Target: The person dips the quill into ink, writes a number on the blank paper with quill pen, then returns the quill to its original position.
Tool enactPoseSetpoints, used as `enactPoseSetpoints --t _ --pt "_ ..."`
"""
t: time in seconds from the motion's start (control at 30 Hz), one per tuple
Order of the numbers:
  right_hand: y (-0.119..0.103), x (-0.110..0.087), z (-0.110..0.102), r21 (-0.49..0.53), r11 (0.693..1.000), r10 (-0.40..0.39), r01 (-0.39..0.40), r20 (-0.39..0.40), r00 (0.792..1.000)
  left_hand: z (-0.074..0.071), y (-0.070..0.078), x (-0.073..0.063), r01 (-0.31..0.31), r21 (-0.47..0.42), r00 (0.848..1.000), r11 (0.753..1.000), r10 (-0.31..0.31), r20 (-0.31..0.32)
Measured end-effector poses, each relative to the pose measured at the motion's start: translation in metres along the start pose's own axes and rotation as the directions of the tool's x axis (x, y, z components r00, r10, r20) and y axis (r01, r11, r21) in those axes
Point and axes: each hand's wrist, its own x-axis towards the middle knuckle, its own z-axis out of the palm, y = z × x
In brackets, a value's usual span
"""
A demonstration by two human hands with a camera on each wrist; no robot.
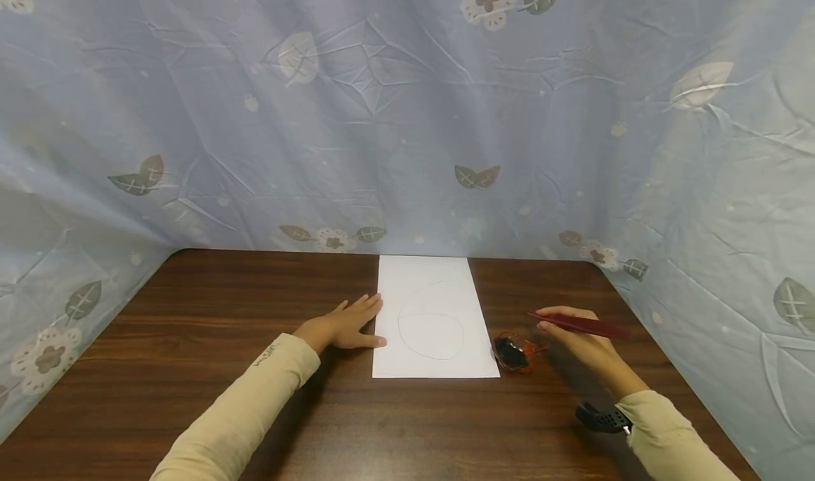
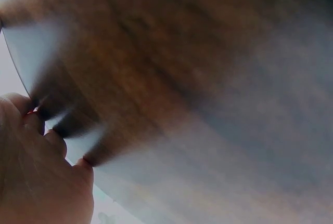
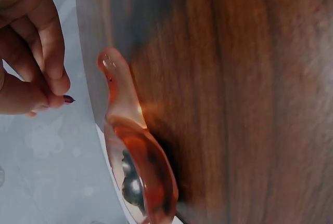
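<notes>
A white sheet of paper (image 1: 429,293) lies on the table, with a thin closed curve, flat on top and round below, and a faint mark above it. My left hand (image 1: 347,325) rests palm down with spread fingers, thumb and fingertips at the sheet's left edge; in the left wrist view this hand (image 2: 44,172) shows in part. To the right of the sheet, my right hand (image 1: 576,329) pinches a dark red pen (image 1: 582,324), its tip pointing left. From the right wrist view, the pen tip (image 3: 68,99) pokes out past the fingertips of the right hand (image 3: 34,47).
A red see-through object (image 1: 514,352) with a dark shiny middle, resembling sunglasses, sits at the sheet's lower right edge, close to my right hand. The brown wooden table (image 1: 395,424) meets a pale blue curtain (image 1: 407,148) with leaf and flower prints at the back and sides.
</notes>
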Motion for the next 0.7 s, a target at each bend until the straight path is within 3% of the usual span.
enactPoseSetpoints --t 0.2,0.37,0.7 --pt "0.004 -0.006 -0.002 0.044 0.997 -0.059 0.057 0.039 0.998 0.001 -0.002 0.001 -0.001 0.007 1.000 1.000 0.001 0.004" --pt "0.008 -0.009 -0.003 -0.016 0.999 -0.037 0.038 0.061 0.997 0.003 -0.003 0.002 0.003 0.014 1.000 1.000 -0.003 0.004" --pt "0.016 -0.017 -0.006 0.016 1.000 0.010 -0.011 0.089 0.996 0.002 -0.002 0.001 0.002 0.012 1.000 1.000 -0.002 0.004"
